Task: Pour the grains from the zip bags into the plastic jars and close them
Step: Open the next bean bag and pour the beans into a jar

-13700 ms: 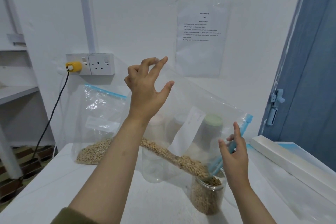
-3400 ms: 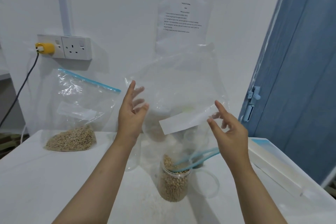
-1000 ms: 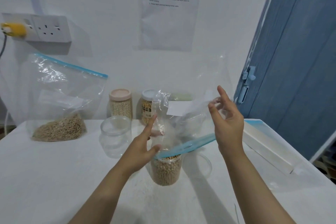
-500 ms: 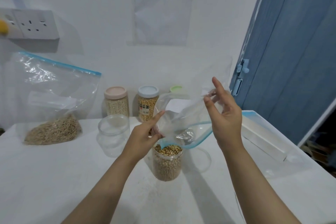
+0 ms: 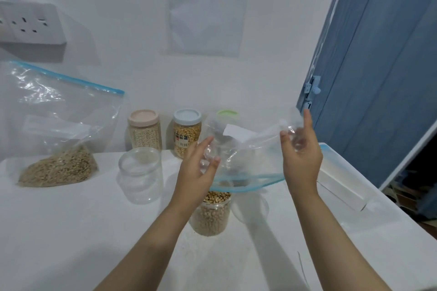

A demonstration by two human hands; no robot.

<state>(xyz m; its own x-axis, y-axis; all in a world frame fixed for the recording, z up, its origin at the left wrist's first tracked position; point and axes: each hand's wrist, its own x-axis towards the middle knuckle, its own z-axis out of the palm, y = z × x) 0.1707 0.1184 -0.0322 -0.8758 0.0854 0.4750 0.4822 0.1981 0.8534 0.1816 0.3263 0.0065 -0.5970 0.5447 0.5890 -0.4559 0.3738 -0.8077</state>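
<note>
— Hands first: how do they stand?
— Left hand (image 5: 197, 172) pinches the empty bag (image 5: 246, 149) at its left side, thumb against fingers. Right hand (image 5: 300, 156) holds the bag's other end with curled fingers, forefinger up. The bag hangs between them, its blue zip mouth sagging just above the filled jar (image 5: 212, 215).
— Count the bags.
— Two: that one, and a full bag (image 5: 59, 130) leaning on the wall at the bench's (image 5: 71, 231) left, grain pooled at its bottom.
— And the jars?
— Five. The filled one, lidless, by the left wrist; an empty jar (image 5: 142, 175) left of it; three lidded at the wall: pink lid (image 5: 143, 117), blue lid (image 5: 187, 116), green lid (image 5: 227, 113).
— Anything hard to see?
— The green-lidded jar's body is blurred behind the bag. A clear round thing (image 5: 251, 208), right of the filled jar, may be a lid; I cannot tell. The socket (image 5: 30, 23) is cut off at the left edge.
</note>
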